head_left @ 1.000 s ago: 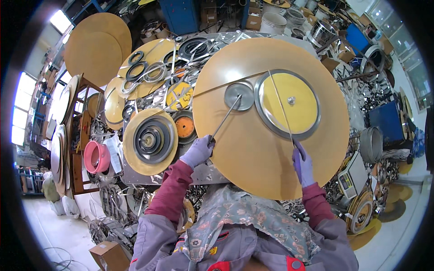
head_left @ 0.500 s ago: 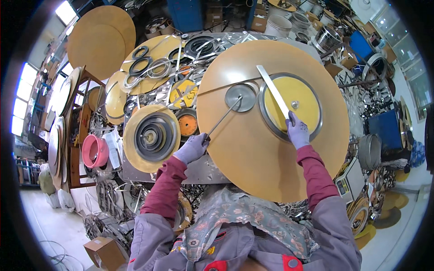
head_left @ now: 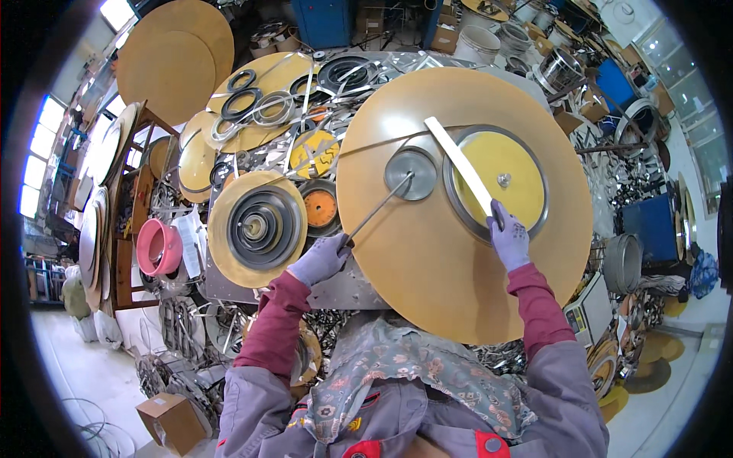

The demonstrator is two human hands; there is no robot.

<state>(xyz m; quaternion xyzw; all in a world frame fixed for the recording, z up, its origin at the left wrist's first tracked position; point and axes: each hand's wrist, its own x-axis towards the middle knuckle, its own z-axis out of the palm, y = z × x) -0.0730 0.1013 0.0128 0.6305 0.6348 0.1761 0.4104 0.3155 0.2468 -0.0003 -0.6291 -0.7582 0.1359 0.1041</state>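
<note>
A large tan disc [head_left: 458,298] lies before me, with a grey-rimmed yellow disc [head_left: 504,160] on its right part. My left hand [head_left: 320,258], in a pale purple glove, is closed around a thin metal rod [head_left: 376,211]. The rod's far end meets the middle of a small grey disc [head_left: 416,163]. My right hand [head_left: 509,237], gloved alike, grips the near end of a flat white bar [head_left: 461,166] that slants over the left edge of the yellow disc. A thin strip [head_left: 382,145] runs leftward from near the small disc.
Left of the big disc stands a stepped roll of dark rings [head_left: 259,227] on a tan disc. Behind it lie an orange disc [head_left: 320,208] and several loose metal rings. A pink tub [head_left: 159,247] is farther left. A white scale [head_left: 589,311] stands at right.
The white bar and my right hand have shifted slightly, the bar's far end a little left. The rod's near end and my left hand have dropped slightly lower left. Both grips stay closed.
</note>
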